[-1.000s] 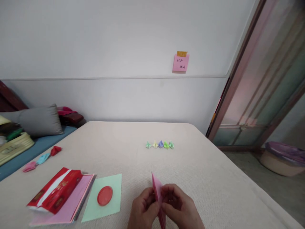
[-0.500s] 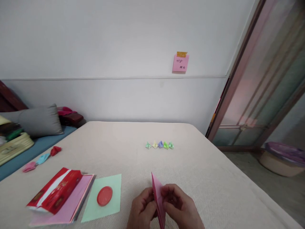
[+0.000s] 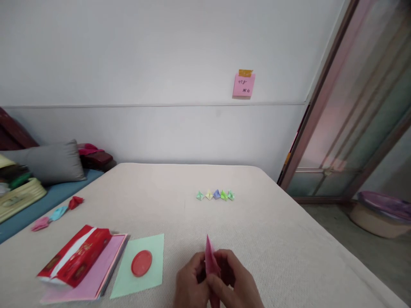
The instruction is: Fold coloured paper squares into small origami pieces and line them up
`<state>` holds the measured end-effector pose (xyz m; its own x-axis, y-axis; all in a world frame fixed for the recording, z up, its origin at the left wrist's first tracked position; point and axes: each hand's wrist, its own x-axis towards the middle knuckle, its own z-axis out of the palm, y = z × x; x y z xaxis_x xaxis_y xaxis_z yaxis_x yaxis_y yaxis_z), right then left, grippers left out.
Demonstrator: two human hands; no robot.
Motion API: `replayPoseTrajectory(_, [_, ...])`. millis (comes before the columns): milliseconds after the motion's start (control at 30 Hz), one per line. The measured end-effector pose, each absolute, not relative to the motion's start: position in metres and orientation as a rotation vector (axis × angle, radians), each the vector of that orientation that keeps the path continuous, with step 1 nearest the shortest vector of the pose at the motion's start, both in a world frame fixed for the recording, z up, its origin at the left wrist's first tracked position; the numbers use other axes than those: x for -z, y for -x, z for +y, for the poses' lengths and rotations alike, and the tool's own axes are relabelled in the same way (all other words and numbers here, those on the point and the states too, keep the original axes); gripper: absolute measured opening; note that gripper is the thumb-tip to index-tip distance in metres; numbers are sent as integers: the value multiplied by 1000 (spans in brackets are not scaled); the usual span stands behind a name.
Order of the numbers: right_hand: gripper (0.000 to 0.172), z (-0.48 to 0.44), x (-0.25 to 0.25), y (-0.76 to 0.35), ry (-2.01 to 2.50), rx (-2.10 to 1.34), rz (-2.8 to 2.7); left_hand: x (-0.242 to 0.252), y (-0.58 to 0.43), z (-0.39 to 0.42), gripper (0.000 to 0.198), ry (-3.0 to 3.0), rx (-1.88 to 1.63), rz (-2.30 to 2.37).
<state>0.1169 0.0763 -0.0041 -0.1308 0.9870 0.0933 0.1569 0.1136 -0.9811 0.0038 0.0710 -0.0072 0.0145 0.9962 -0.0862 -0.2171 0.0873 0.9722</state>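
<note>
Between my hands stands a folded piece of pink paper (image 3: 210,259), upright and narrow, its pointed tip facing away from me. My left hand (image 3: 192,282) is closed on its left side, fingers bent behind the fold. From the right, my right hand (image 3: 236,280) pinches the same paper, with the thumb lying across its near face. The lower end of the paper is partly hidden by my fingers. To the left of my hands, a round red disc (image 3: 141,263) lies on a light green paper sheet (image 3: 156,278).
A red tissue packet (image 3: 77,256) rests on a stack of coloured paper (image 3: 111,259). Several small folded paper pieces (image 3: 217,194) form a row farther back. Red, blue and pink folded papers (image 3: 58,213) lie at the left edge of the cloth-covered table (image 3: 154,188).
The pink paper has turned and looks narrower, its right flap drawn in. My right hand has shifted left, and its thumb now crosses the paper's near face.
</note>
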Motion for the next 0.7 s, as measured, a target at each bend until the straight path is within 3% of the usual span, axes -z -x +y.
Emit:
replayPoseTrajectory(233, [10,72,15,-122,1495,-658,-1612,15,-1,69,20,-1282,-1182,1460])
replayPoseTrajectory(333, [15,71,21,-125,1479,-487,-1678,17,3,71,21,-1371,-1162,1626])
replayPoseTrajectory(700, [25,69,33,-118,1413,-367,-1929,2,-4,74,15,-1332,-1051,1637])
